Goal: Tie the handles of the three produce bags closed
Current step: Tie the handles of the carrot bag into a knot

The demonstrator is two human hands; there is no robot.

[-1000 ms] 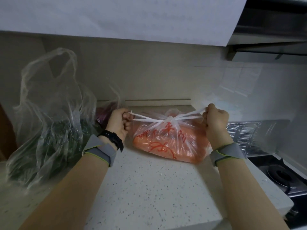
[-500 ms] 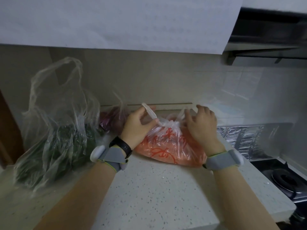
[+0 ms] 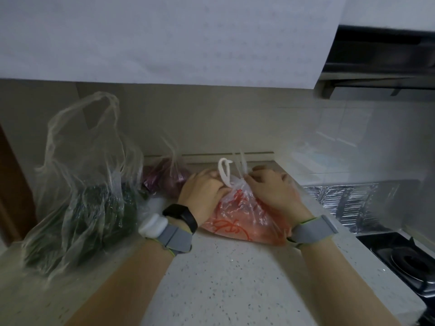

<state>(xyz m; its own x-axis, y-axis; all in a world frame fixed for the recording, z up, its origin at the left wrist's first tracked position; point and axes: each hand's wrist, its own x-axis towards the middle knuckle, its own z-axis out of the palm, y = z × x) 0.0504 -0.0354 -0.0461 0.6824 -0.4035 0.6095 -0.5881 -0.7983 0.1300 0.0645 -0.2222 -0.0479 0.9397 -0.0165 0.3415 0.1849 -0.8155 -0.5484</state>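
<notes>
A clear bag with red print and orange produce (image 3: 244, 222) lies on the speckled counter (image 3: 223, 278). My left hand (image 3: 202, 194) and my right hand (image 3: 270, 191) both sit on its top, fingers curled at the gathered neck. The white handle loops (image 3: 224, 171) stand up between the hands. A large clear bag of dark greens (image 3: 84, 198) stands at the left with its handles upright and loose. A small bag of purple produce (image 3: 164, 177) lies behind my left hand, its handles loose.
A gas hob (image 3: 404, 257) sits at the right, beyond the counter's edge, with foil (image 3: 341, 203) on the wall behind it. A white cabinet (image 3: 164, 38) and a range hood (image 3: 381, 60) hang overhead. A tiled wall closes the back.
A second ago my hands pulled the handles taut sideways. They have since come together over the bag's neck, and the handle loops now stand upright between them.
</notes>
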